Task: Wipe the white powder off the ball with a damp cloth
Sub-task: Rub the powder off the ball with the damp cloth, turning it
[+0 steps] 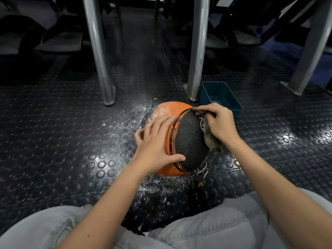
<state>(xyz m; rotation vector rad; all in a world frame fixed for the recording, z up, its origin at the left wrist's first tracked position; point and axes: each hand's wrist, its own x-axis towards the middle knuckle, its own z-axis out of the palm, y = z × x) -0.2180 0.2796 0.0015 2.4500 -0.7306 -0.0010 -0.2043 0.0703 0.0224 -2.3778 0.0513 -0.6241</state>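
An orange and black ball (pixel 186 137) sits on the dark studded floor in front of my knees. White powder still clings to its far orange top. My left hand (pixel 154 141) lies spread on the ball's left side, fingers straight, thumb on the black panel. My right hand (pixel 219 123) grips a frayed, dirty cloth (pixel 212 142) and presses it against the ball's right side. Loose threads hang from the cloth down to the floor.
White powder (pixel 125 123) is scattered on the floor left of and in front of the ball. A dark blue tub (pixel 221 97) with a little water stands just behind my right hand. Metal table legs (pixel 98 51) rise behind the ball. Shoes lie further back.
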